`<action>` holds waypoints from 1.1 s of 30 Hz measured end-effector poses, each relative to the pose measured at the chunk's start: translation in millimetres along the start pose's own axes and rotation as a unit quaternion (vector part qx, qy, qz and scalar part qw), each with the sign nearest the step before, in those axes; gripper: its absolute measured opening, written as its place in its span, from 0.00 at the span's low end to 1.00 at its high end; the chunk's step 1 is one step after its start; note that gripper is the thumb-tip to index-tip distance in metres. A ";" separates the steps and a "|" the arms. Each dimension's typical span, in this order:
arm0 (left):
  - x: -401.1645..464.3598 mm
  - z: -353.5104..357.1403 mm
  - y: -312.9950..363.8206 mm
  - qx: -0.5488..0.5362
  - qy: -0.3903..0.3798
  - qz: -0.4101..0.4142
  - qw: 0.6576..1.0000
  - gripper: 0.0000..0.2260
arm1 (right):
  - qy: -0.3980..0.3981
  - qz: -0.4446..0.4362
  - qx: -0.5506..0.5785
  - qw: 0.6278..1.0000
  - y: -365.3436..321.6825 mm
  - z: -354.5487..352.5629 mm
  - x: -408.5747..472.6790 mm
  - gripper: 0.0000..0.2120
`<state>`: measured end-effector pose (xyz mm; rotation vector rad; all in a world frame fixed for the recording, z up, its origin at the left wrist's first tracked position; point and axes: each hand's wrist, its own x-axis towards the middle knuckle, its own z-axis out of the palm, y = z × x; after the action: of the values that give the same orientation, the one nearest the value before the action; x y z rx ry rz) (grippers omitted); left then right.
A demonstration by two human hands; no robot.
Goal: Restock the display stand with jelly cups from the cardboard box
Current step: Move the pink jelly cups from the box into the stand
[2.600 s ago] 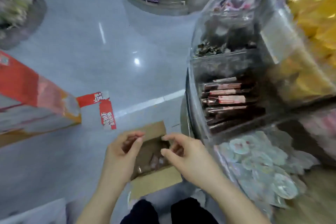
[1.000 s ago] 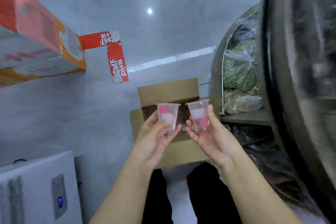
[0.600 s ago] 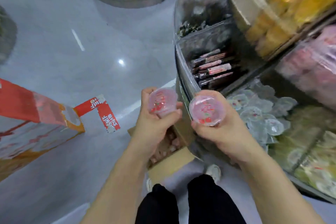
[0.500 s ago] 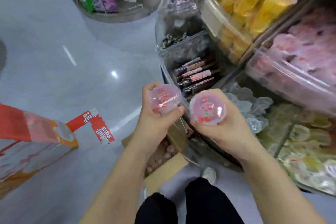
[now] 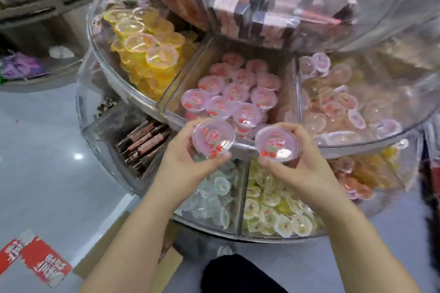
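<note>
My left hand (image 5: 188,164) grips a pink jelly cup (image 5: 213,138) with a cherry-printed lid. A second pink jelly cup (image 5: 277,144) sits in the grip of my right hand (image 5: 297,169). Both cups hover just in front of the clear rim (image 5: 171,118) of the display stand's middle tier. Behind that rim a compartment holds several matching pink cups (image 5: 235,93). The cardboard box (image 5: 114,242) lies on the floor below my left forearm, mostly hidden.
Yellow jelly cups (image 5: 145,47) fill the compartment to the left, mixed pink cups (image 5: 340,104) the one to the right. The lower tier holds pale blue cups (image 5: 214,192), yellow-green cups (image 5: 273,209) and wrapped bars (image 5: 142,140). A red torn strip (image 5: 35,259) lies on the grey floor.
I lifted two pink cups out of the box and raised them to the stand. My view swung up from the floor to the middle tier.
</note>
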<state>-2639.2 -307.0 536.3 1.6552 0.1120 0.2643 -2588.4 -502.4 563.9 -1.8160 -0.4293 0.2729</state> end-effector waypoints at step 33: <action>90.6 -5.0 8.5 0.029 0.087 -0.006 0.996 0.25 | -0.124 -0.096 -0.601 0.784 -15.4 -50.8 93.9 0.38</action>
<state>-2553.4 -282.3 554.7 1.6858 0.2632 0.3994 -2485.5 -503.1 596.2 -2.9627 -1.1524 0.0680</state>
